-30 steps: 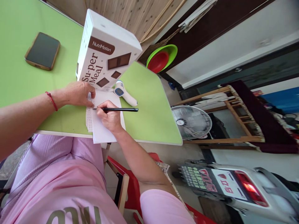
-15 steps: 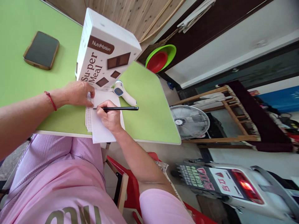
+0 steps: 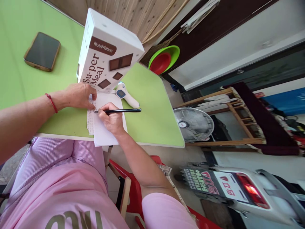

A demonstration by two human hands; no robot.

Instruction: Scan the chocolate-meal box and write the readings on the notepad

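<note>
A black pen [image 3: 126, 110] is gripped in my right hand [image 3: 111, 119], its tip near the left edge of a white sheet of paper [image 3: 105, 135]. My left hand [image 3: 81, 96] bends its fingers and thumb onto a narrow printed slip [image 3: 90, 122] covered in small rows of marks, holding it against the sheet. The hand hides the slip's upper part. Just beyond both hands stands a white NutriMotion box [image 3: 114, 41]. A white and blue handheld thermometer [image 3: 127, 95] lies to the right of the sheet.
A phone [image 3: 43, 51] in a brown case lies on the green table [image 3: 152, 117], left of the box. Off the table's right side are a standing fan [image 3: 194, 124], a green basin [image 3: 175, 52] with a red one, a wooden rack [image 3: 243, 140] and a scooter [image 3: 257, 190].
The pen has shifted only very slightly in my right hand. My left hand, the printed slip and the sheet stay in place.
</note>
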